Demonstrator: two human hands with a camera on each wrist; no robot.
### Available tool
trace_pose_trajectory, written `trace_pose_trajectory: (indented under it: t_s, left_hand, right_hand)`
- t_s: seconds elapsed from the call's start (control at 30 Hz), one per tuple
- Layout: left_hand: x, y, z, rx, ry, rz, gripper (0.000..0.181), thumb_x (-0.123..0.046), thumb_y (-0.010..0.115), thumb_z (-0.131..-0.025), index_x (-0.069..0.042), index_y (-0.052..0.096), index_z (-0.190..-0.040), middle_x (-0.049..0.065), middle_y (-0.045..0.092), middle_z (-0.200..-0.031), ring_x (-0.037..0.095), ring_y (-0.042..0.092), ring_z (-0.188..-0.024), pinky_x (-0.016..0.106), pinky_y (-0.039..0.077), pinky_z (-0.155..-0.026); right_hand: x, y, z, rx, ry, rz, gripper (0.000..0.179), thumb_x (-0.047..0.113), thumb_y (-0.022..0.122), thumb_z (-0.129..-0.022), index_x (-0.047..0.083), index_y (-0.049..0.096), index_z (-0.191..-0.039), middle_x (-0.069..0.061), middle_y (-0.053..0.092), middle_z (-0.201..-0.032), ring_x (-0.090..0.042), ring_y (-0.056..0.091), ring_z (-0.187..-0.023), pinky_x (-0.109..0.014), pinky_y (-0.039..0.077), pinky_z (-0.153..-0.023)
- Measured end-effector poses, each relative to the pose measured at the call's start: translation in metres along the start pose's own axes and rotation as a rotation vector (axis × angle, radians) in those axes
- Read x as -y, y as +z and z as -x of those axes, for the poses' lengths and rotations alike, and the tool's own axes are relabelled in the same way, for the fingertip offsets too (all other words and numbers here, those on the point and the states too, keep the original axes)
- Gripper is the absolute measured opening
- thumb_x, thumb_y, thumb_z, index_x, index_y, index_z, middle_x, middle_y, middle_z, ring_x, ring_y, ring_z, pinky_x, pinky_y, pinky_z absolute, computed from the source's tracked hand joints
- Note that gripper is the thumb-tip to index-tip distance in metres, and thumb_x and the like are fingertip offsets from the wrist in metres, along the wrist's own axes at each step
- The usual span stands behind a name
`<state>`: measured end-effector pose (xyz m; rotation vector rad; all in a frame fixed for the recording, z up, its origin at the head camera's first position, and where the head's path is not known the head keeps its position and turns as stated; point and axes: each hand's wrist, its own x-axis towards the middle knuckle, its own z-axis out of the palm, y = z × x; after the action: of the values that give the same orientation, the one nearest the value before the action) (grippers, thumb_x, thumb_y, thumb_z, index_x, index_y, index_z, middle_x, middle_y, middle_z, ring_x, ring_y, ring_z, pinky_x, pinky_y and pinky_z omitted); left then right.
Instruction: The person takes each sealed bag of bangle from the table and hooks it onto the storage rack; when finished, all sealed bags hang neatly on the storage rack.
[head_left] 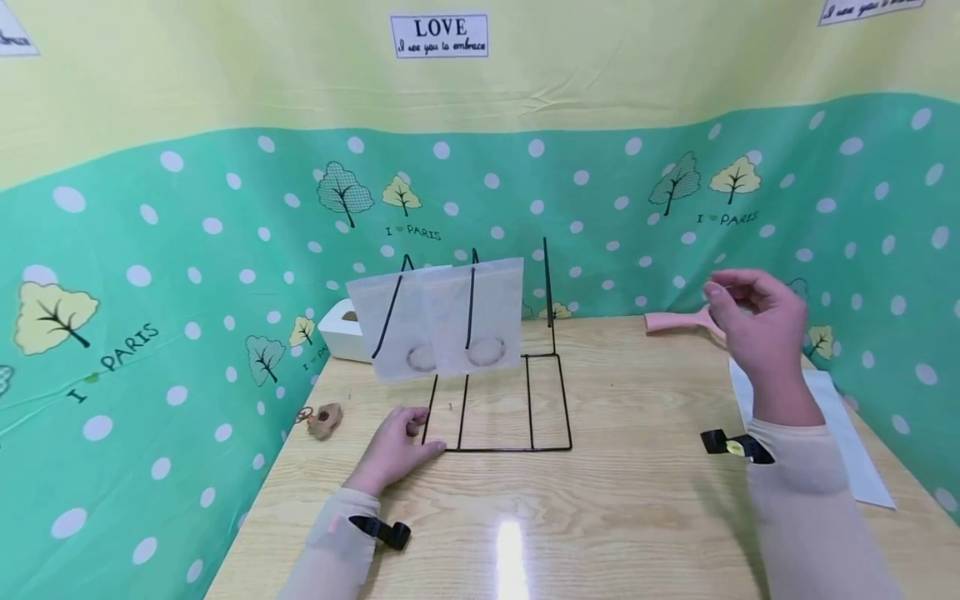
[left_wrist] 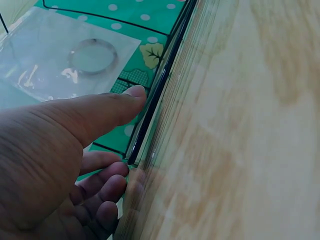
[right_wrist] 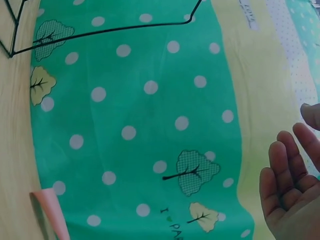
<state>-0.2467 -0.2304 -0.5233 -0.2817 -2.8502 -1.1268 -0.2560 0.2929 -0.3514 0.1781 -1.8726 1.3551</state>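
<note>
A black wire rack (head_left: 531, 402) with upright prongs stands on the wooden table. Two translucent plastic bags (head_left: 487, 300) hang side by side on its prongs, each showing a round ring shape near the bottom. My left hand (head_left: 393, 447) holds the rack's front left corner, thumb along the front wire and the other fingers curled at the corner. The left wrist view shows one plastic bag (left_wrist: 42, 57) beyond that thumb. Raised above the table's right side, my right hand (head_left: 765, 325) has loosely bent fingers and holds nothing.
A white box (head_left: 341, 335) with an opening on top stands behind the bags. A small brown item (head_left: 325, 422) with a reddish loop lies at left. Behind my right hand are a pink-handled object (head_left: 675, 321) and a white sheet (head_left: 843, 433). Patterned cloth surrounds the table.
</note>
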Motion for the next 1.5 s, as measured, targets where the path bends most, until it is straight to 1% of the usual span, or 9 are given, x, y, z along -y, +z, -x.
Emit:
trace_pose_trajectory:
  t_s: [0.17,0.27,0.5,0.7,0.87,1.0,1.17,1.37,1.5]
  left_hand:
    - [0.001,0.001,0.0,0.015,0.008,-0.01,0.075,-0.037,0.093,-0.08,-0.001,0.063,-0.139,0.003,0.062,-0.113,0.021,0.06,-0.103,0.046,0.052,-0.093]
    - [0.001,0.001,0.0,0.017,0.014,-0.023,0.074,-0.037,0.093,-0.08,-0.002,0.063,-0.138,0.002,0.061,-0.112,0.02,0.06,-0.102,0.045,0.051,-0.092]
    - [0.0,0.0,0.0,0.021,0.008,-0.028,0.073,-0.035,0.093,-0.081,-0.002,0.064,-0.138,0.003,0.06,-0.111,0.021,0.059,-0.102,0.045,0.051,-0.093]
    - [0.0,-0.001,0.0,0.025,0.003,-0.025,0.073,-0.035,0.093,-0.081,-0.002,0.063,-0.139,0.002,0.061,-0.112,0.02,0.059,-0.103,0.045,0.051,-0.093]
    - [-0.001,-0.001,0.0,0.025,0.005,-0.028,0.073,-0.035,0.093,-0.081,-0.002,0.064,-0.139,0.002,0.061,-0.111,0.02,0.059,-0.102,0.045,0.05,-0.093]
    - [-0.002,-0.001,0.001,0.023,0.005,-0.033,0.072,-0.035,0.093,-0.081,-0.002,0.064,-0.138,0.003,0.061,-0.111,0.02,0.058,-0.102,0.045,0.05,-0.093]
    - [-0.002,-0.002,0.001,0.02,0.001,-0.03,0.072,-0.034,0.093,-0.081,-0.003,0.064,-0.138,0.003,0.061,-0.111,0.02,0.058,-0.102,0.045,0.05,-0.093]
    - [-0.001,-0.001,0.0,0.018,-0.012,-0.039,0.071,-0.033,0.093,-0.081,-0.003,0.064,-0.138,0.002,0.061,-0.111,0.019,0.058,-0.101,0.044,0.05,-0.092]
    - [0.0,0.0,-0.001,0.018,-0.015,-0.043,0.07,-0.032,0.094,-0.081,-0.004,0.065,-0.138,0.002,0.061,-0.111,0.019,0.058,-0.101,0.043,0.05,-0.092]
  right_hand:
    - [-0.013,-0.013,0.0,0.026,0.1,0.064,0.029,0.013,0.074,-0.099,-0.004,0.073,-0.122,0.014,0.069,-0.1,-0.007,0.062,-0.091,-0.016,0.047,-0.08]
    - [-0.018,-0.023,-0.001,0.024,0.157,0.116,0.03,0.016,0.074,-0.099,0.0,0.073,-0.125,0.018,0.067,-0.103,-0.004,0.06,-0.092,-0.013,0.046,-0.079]
    - [-0.037,-0.051,-0.008,0.012,0.214,0.193,0.033,0.023,0.074,-0.1,0.005,0.073,-0.128,0.022,0.067,-0.103,-0.003,0.059,-0.092,-0.011,0.046,-0.075]
    - [-0.054,-0.078,-0.012,0.066,0.309,0.246,0.04,0.032,0.072,-0.101,0.012,0.071,-0.135,0.022,0.063,-0.109,-0.001,0.056,-0.094,-0.007,0.045,-0.071]
    - [-0.073,-0.097,-0.014,0.141,0.369,0.338,0.05,0.043,0.069,-0.101,0.014,0.067,-0.141,0.024,0.058,-0.11,0.002,0.053,-0.095,-0.007,0.045,-0.069]
    - [-0.087,-0.111,-0.014,0.222,0.436,0.431,0.063,0.054,0.064,-0.1,0.012,0.06,-0.147,0.016,0.056,-0.115,-0.004,0.05,-0.096,-0.013,0.046,-0.067]
    - [-0.101,-0.123,-0.014,0.303,0.506,0.482,0.072,0.061,0.06,-0.1,0.011,0.055,-0.151,0.0,0.055,-0.126,-0.017,0.049,-0.103,-0.022,0.047,-0.068]
    - [-0.124,-0.13,-0.016,0.383,0.523,0.518,0.08,0.065,0.056,-0.1,0.003,0.05,-0.151,-0.019,0.052,-0.138,-0.034,0.05,-0.115,-0.035,0.048,-0.075]
    - [-0.141,-0.138,-0.018,0.46,0.536,0.51,0.086,0.065,0.054,-0.101,-0.003,0.043,-0.153,-0.031,0.045,-0.146,-0.049,0.045,-0.124,-0.046,0.048,-0.079]
